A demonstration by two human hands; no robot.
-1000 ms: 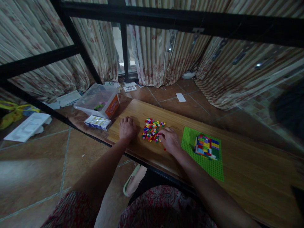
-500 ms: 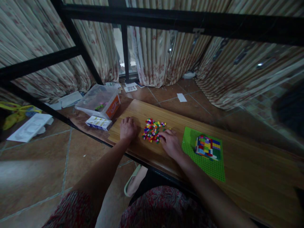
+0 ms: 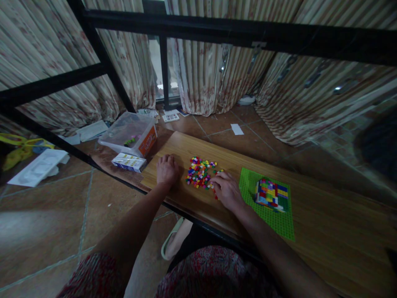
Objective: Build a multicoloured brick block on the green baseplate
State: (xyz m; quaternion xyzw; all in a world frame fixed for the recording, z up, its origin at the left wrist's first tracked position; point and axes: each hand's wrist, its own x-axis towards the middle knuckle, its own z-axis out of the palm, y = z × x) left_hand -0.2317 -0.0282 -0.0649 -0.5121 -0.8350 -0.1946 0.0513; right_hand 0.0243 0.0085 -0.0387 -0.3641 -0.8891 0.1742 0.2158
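Note:
A loose pile of small coloured toy bricks (image 3: 201, 171) lies on the wooden bench. My right hand (image 3: 228, 190) is at the pile's right edge, with thumb and fingers drawn together low over a few bricks. Whatever is between those fingertips is too small to make out. Left of the pile, my left hand (image 3: 167, 169) rests palm down on the wood, fingers stretched forward and holding nothing. To the right lies a green baseplate (image 3: 248, 178), and on it stands a multicoloured brick structure (image 3: 269, 193).
The wooden bench (image 3: 325, 219) runs off to the right. Beyond its left end stand a clear plastic bin (image 3: 124, 132) with an orange label and a small white-and-blue box (image 3: 129, 162). A black metal frame (image 3: 198, 25) crosses in front of striped curtains (image 3: 201, 74).
My right hand has moved slightly right and nearer to me, uncovering several bricks on the pile's right side. My left hand stays in place.

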